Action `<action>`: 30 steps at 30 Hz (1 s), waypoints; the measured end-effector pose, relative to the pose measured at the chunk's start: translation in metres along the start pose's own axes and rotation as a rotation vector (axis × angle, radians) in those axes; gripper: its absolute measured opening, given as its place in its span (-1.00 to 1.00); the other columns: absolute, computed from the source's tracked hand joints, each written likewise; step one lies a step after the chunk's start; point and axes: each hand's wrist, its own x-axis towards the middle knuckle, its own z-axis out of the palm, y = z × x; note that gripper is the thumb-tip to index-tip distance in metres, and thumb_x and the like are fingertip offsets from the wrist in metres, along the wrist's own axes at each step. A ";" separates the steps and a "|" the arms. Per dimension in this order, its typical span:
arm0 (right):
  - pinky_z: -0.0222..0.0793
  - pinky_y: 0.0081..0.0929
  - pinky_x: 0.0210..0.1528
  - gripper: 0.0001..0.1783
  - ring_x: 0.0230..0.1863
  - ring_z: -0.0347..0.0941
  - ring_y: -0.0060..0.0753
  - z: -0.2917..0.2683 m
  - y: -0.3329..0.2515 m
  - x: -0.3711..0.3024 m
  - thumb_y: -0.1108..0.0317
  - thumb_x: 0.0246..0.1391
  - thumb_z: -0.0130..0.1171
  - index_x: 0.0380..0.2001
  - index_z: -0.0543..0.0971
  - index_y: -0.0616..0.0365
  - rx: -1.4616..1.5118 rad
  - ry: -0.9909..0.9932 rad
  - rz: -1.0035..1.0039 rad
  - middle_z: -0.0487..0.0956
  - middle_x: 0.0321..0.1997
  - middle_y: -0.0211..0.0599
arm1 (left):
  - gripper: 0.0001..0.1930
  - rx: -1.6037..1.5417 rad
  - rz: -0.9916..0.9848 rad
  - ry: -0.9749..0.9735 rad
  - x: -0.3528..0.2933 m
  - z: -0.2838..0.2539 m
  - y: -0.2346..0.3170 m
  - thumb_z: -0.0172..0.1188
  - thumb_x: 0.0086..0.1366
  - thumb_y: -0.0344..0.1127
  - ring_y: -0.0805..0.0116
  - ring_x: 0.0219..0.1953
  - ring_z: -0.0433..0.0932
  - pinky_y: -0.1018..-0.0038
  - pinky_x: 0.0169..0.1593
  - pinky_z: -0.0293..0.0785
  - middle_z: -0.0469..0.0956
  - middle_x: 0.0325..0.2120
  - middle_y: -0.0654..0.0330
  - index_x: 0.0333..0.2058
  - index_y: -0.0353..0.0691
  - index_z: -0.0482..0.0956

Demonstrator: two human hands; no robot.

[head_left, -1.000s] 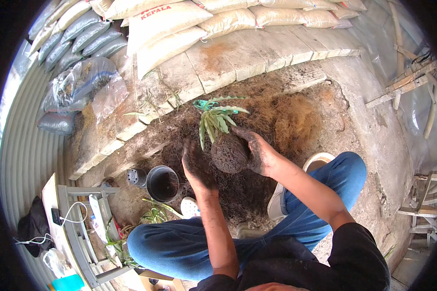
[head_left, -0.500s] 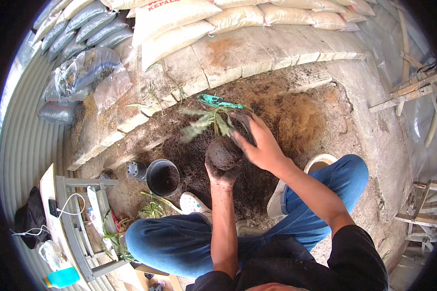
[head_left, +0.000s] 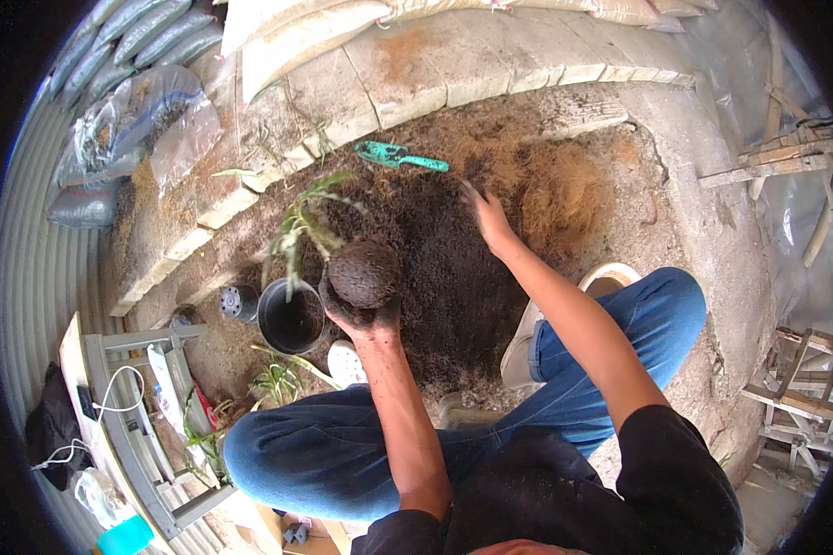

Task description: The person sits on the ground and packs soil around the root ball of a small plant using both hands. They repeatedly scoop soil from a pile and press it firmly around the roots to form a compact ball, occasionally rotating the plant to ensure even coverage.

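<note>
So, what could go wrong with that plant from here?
The root ball rests in the left hand alone, with the right hand away from it, so it might tip or crumble.

The leaves lean out sideways and, in this view, overlap the rim of the black pot; they could snag or bend if they touch it.

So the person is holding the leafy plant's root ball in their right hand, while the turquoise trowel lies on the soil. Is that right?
Not quite: the head view shows the left hand holding the leafy plant's root ball, not the right hand. The turquoise trowel does lie on the soil.
</note>
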 end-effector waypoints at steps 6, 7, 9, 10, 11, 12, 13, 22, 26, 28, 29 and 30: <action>-0.14 0.17 0.35 -0.13 0.41 -0.16 0.28 0.005 0.154 -0.044 -0.25 0.18 -0.15 0.34 0.06 0.17 -1.009 0.225 -0.084 -0.06 0.40 0.23 | -0.51 -0.021 0.072 0.023 -0.002 -0.005 0.016 0.03 0.17 0.03 -0.02 0.00 0.46 0.01 0.11 0.41 0.49 -0.07 0.00 -0.02 -0.16 0.46; -0.16 0.17 0.36 -0.12 0.42 -0.22 0.29 0.013 0.171 -0.056 -0.26 0.18 -0.14 0.35 0.04 0.16 -0.992 0.264 -0.108 -0.12 0.41 0.22 | -0.50 0.001 0.104 0.042 -0.003 -0.006 0.018 0.02 0.18 0.04 -0.03 0.01 0.46 0.02 0.10 0.41 0.49 -0.07 0.00 -0.02 -0.16 0.45; -0.19 0.17 0.37 -0.10 0.42 -0.26 0.31 0.029 0.193 -0.076 -0.25 0.17 -0.12 0.35 0.01 0.16 -1.014 0.299 -0.102 -0.18 0.43 0.22 | -0.49 -0.022 0.122 0.108 -0.006 -0.005 0.019 0.02 0.18 0.05 -0.03 0.02 0.46 0.01 0.10 0.41 0.48 -0.05 -0.01 0.00 -0.15 0.45; -0.20 0.16 0.37 -0.10 0.42 -0.25 0.32 0.041 0.200 -0.080 -0.24 0.17 -0.10 0.35 0.01 0.16 -1.050 0.290 -0.081 -0.18 0.43 0.23 | -0.49 -0.034 0.133 0.135 -0.004 -0.005 0.019 0.02 0.19 0.06 -0.03 0.02 0.46 0.00 0.11 0.40 0.48 -0.04 -0.01 0.00 -0.15 0.44; -0.21 0.16 0.38 -0.10 0.42 -0.24 0.32 0.052 0.204 -0.084 -0.23 0.16 -0.09 0.35 0.01 0.16 -1.087 0.282 -0.050 -0.19 0.43 0.23 | -0.49 -0.015 0.137 0.136 -0.003 -0.009 0.019 0.02 0.19 0.06 -0.03 0.03 0.45 -0.01 0.10 0.40 0.48 -0.04 0.00 0.01 -0.15 0.44; -0.20 0.15 0.37 -0.13 0.40 -0.19 0.34 0.064 0.206 -0.084 -0.19 0.18 -0.07 0.34 0.03 0.18 -1.072 0.302 -0.058 -0.11 0.41 0.24 | -0.49 0.005 0.141 0.137 -0.001 -0.013 0.020 0.01 0.20 0.06 -0.03 0.04 0.44 -0.01 0.10 0.40 0.48 -0.03 0.00 0.01 -0.15 0.44; -0.21 0.15 0.38 -0.14 0.40 -0.19 0.33 0.077 0.203 -0.081 -0.15 0.18 -0.05 0.34 0.02 0.18 -1.037 0.241 -0.099 -0.11 0.41 0.23 | -0.48 0.026 0.146 0.140 0.001 -0.016 0.021 0.01 0.20 0.07 -0.03 0.05 0.44 -0.02 0.10 0.40 0.47 -0.02 0.00 0.02 -0.15 0.44; -0.14 0.03 0.40 -0.40 0.39 -0.01 0.06 0.124 0.182 -0.029 0.09 0.28 -0.12 0.27 0.19 0.21 -1.098 -0.096 -0.662 0.11 0.38 -0.01 | -0.48 0.041 0.138 0.245 0.011 -0.023 0.016 -0.11 0.25 0.04 -0.04 0.07 0.43 -0.01 0.16 0.35 0.47 -0.01 0.01 0.04 -0.21 0.43; -0.06 -0.04 0.39 -0.46 0.36 0.05 0.01 0.101 0.189 -0.044 0.23 0.22 -0.02 0.22 0.27 0.21 -1.036 -0.353 -0.844 0.19 0.33 -0.04 | -0.53 -0.043 0.033 0.190 0.009 -0.028 0.020 -0.11 0.26 -0.01 -0.01 0.06 0.44 0.03 0.16 0.35 0.49 -0.03 0.01 0.01 -0.17 0.45; -0.01 -0.08 0.38 -0.48 0.34 0.09 0.00 0.086 0.186 -0.058 0.32 0.18 0.03 0.19 0.31 0.22 -0.983 -0.445 -0.894 0.24 0.29 -0.05 | -0.57 -0.138 -0.031 0.185 0.008 -0.035 0.022 -0.13 0.28 -0.05 0.01 0.04 0.45 0.04 0.16 0.36 0.50 -0.05 0.00 -0.01 -0.17 0.46; 0.03 -0.09 0.36 -0.49 0.32 0.11 0.00 0.077 0.191 -0.061 0.34 0.16 0.05 0.18 0.32 0.21 -1.012 -0.499 -0.876 0.26 0.27 -0.05 | -0.59 -0.206 -0.070 0.199 0.010 -0.039 0.020 -0.14 0.30 -0.08 0.02 0.03 0.46 0.05 0.15 0.36 0.50 -0.06 -0.01 -0.03 -0.17 0.47; 0.06 -0.10 0.35 -0.50 0.31 0.13 0.00 0.069 0.197 -0.063 0.37 0.14 0.06 0.17 0.34 0.20 -1.040 -0.553 -0.857 0.28 0.25 -0.04 | -0.61 -0.274 -0.110 0.212 0.011 -0.043 0.019 -0.15 0.31 -0.10 0.03 0.02 0.46 0.06 0.15 0.37 0.50 -0.08 -0.01 -0.04 -0.16 0.48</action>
